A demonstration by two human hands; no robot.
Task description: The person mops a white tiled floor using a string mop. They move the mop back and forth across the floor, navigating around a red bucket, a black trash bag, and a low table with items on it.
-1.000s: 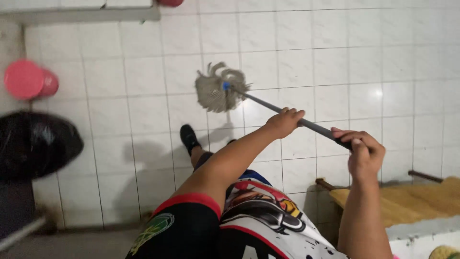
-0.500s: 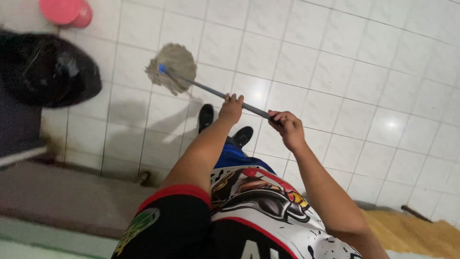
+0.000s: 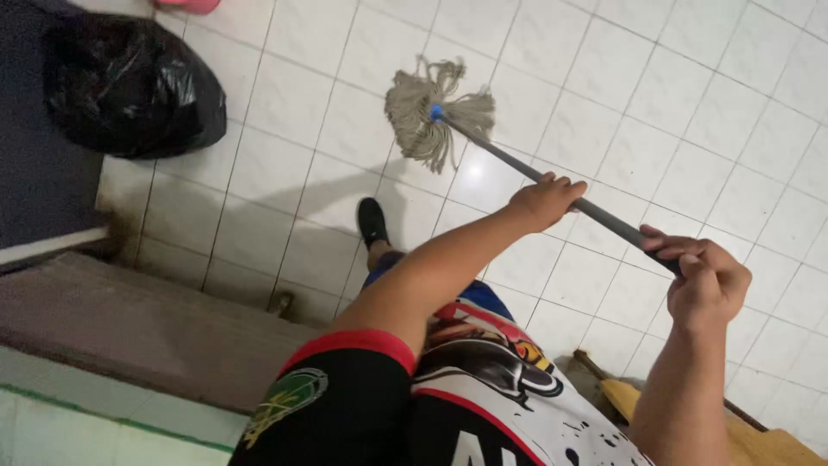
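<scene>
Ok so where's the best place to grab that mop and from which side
Grip the grey handle, not the stringy head. The bare stretch between the left hand and the head is free, as is the short stretch between the left hand and the right hand. The handle slants down to the floor, so probably come from above and wrap the fingers around it, as both hands do.
</scene>
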